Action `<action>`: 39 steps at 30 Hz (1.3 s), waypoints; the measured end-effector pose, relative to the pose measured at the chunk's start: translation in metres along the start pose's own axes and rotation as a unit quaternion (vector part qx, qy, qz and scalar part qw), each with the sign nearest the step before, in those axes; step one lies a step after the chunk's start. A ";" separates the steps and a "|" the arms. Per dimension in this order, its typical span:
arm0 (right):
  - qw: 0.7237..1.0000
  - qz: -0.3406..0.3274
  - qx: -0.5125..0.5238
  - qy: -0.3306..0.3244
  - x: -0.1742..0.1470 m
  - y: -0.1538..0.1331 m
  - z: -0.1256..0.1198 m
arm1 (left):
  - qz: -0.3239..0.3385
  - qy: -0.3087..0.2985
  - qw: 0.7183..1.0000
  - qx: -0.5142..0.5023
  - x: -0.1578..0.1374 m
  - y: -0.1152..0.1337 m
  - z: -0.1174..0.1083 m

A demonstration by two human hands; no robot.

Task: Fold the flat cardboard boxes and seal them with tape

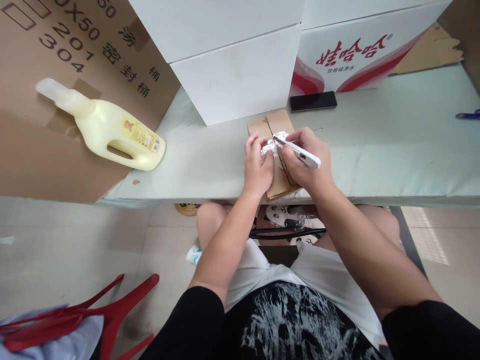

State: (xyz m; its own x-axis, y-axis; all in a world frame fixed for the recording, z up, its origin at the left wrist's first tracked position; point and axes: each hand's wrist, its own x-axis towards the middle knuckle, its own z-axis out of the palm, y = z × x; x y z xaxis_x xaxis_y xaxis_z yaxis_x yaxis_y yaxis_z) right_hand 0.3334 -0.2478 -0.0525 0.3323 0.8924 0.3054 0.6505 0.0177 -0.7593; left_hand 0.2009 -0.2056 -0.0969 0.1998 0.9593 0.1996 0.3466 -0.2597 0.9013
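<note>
A small brown cardboard box (282, 184) lies flat on the cloth-covered table in front of me, with a seam down its middle and pieces of shiny tape (280, 135) across it. My left hand (258, 167) grips the box's left side, its fingers bent and its thumb on top beside the tape. In my right hand (309, 157) is a white utility knife (309, 159), held much like a pen. Its tip points at the seam, at the tape. Whether the blade is cutting in cannot be made out.
Large white cartons (240, 75) stand behind the box, with a black phone (313, 101) before them. To the left are a yellow handled bottle (123, 132) and a big brown carton (75, 165). A blue pen-like item (468, 115) lies far right. A red chair (116, 305) stands at lower left.
</note>
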 end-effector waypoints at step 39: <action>1.000 -0.019 -0.008 0.014 -0.001 -0.001 0.000 | -0.001 0.005 1.000 -0.003 0.000 0.000 0.001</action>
State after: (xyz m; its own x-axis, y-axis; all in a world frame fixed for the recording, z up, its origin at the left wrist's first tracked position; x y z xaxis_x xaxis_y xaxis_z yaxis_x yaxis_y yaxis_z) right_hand 0.3325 -0.2492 -0.0522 0.3260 0.8780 0.3505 0.6744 0.0438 -0.7371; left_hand 0.2012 -0.2060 -0.0974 0.1903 0.9608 0.2016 0.3420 -0.2574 0.9038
